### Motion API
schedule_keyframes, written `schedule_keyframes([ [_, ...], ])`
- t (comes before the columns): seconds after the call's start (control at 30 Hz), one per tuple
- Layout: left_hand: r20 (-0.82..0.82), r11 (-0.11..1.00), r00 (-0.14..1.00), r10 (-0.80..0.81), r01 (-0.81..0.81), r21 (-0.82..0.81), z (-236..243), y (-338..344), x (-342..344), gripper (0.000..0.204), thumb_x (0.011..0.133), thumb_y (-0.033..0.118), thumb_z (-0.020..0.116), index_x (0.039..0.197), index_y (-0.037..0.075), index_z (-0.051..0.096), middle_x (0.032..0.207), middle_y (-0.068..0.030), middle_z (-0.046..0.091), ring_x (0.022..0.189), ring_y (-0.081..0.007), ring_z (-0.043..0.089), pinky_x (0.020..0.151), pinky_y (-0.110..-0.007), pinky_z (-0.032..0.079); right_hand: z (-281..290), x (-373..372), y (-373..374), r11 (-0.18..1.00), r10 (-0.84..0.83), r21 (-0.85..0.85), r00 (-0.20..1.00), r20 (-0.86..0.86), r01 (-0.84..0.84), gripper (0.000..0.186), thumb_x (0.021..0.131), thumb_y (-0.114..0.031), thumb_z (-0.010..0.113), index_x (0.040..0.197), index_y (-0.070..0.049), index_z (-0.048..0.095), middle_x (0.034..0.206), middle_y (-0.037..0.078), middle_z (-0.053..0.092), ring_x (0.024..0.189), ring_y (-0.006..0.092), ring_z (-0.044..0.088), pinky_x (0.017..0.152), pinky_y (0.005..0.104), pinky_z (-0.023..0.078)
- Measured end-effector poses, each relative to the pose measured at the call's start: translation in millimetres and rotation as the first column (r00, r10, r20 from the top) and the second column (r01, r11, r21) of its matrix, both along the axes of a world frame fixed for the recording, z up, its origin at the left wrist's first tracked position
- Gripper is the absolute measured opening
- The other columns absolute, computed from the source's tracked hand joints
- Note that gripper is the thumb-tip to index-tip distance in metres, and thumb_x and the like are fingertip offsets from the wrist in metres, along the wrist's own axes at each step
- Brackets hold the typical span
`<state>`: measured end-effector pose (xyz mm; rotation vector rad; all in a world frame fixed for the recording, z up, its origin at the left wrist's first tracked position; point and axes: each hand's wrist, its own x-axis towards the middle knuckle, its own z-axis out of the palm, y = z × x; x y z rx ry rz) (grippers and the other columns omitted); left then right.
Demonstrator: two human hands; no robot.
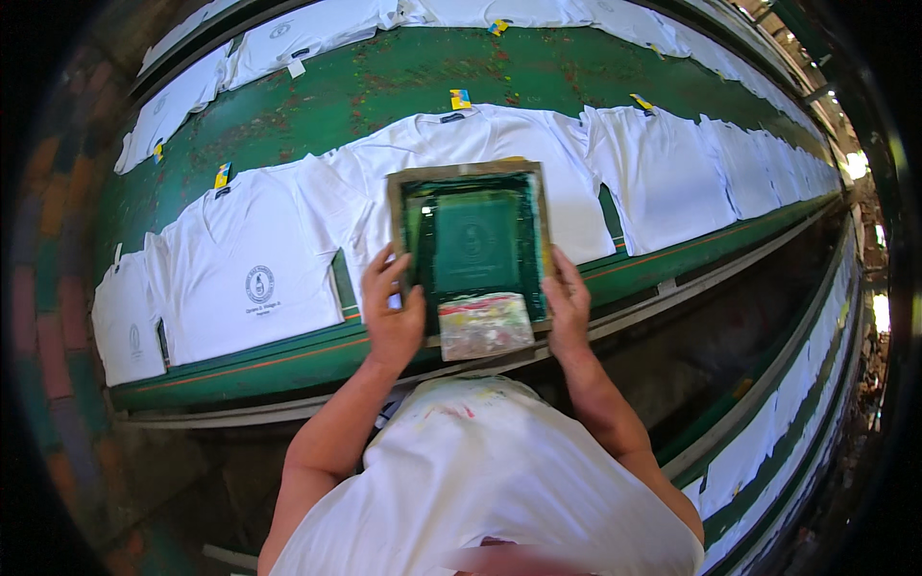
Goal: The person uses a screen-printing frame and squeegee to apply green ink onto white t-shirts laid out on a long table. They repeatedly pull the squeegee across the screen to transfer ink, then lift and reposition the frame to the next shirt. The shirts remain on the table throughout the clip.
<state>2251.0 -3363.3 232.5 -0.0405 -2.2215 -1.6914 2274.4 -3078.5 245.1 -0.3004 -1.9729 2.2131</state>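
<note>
Both my hands grip a screen printing frame (478,235), with a wooden rim and green mesh that bears a faint round emblem. My left hand (392,307) is closed on its left side, and my right hand (569,298) on its lower right side. A paint-stained squeegee (486,326) rests at the frame's near end. Under and behind the frame lies a white T-shirt (567,163); whether frame and shirt touch, I cannot tell. To the left, another white T-shirt (257,259) carries a dark round print on its chest.
A long green table (355,82) with paint specks holds a near and a far row of white shirts. More shirts (672,158) continue to the right. A rail (663,288) runs along the near edge. Another table with white shirts (768,437) stands at the lower right.
</note>
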Motion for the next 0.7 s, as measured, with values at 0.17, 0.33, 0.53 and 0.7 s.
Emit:
schedule_keyframes([
  [0.17,-0.011,0.99,0.992,-0.128,0.128,0.061,-7,124,-11,0.051,0.088,-0.013,0.071,0.135,0.007,0.077,0.164,-0.0207,0.056,0.14,-0.0318,0.061,0.11,-0.038,0.055,-2,11,123,0.987,-0.151,-0.051,0.987,0.062,0.154,0.058,0.112,-0.012,0.065,0.165,0.008,0.052,0.154,0.016,0.066,0.139,0.0217,0.063,0.12,0.0364,0.047],
  [0.33,-0.01,0.991,0.993,-0.114,0.115,0.066,-8,176,-19,0.043,0.086,-0.013,0.073,0.124,0.005,0.081,0.163,-0.0248,0.058,0.14,-0.039,0.059,0.116,-0.045,0.052,-7,5,178,0.993,-0.12,-0.008,0.993,0.004,0.12,0.057,0.112,-0.01,0.063,0.165,0.008,0.052,0.152,0.015,0.067,0.134,0.0206,0.065,0.118,0.0361,0.049],
  [0.53,-0.003,0.996,1.0,0.0,0.0,0.086,-15,163,-31,0.039,0.086,-0.014,0.072,0.119,0.004,0.082,0.162,-0.0247,0.059,0.15,-0.038,0.055,0.124,-0.046,0.047,-20,-29,174,0.997,0.001,0.083,0.999,-0.051,0.003,0.058,0.108,0.001,0.066,0.163,0.012,0.051,0.155,0.017,0.064,0.147,0.0226,0.059,0.126,0.0375,0.044],
  [0.7,0.022,0.989,0.999,0.045,-0.047,0.14,-24,151,-39,0.035,0.088,-0.014,0.071,0.116,0.003,0.081,0.165,-0.0237,0.057,0.153,-0.037,0.053,0.126,-0.045,0.045,-29,-57,160,0.975,0.125,0.191,0.99,-0.064,-0.111,0.063,0.108,0.003,0.068,0.167,0.009,0.047,0.16,0.014,0.058,0.146,0.0233,0.059,0.126,0.038,0.043],
])
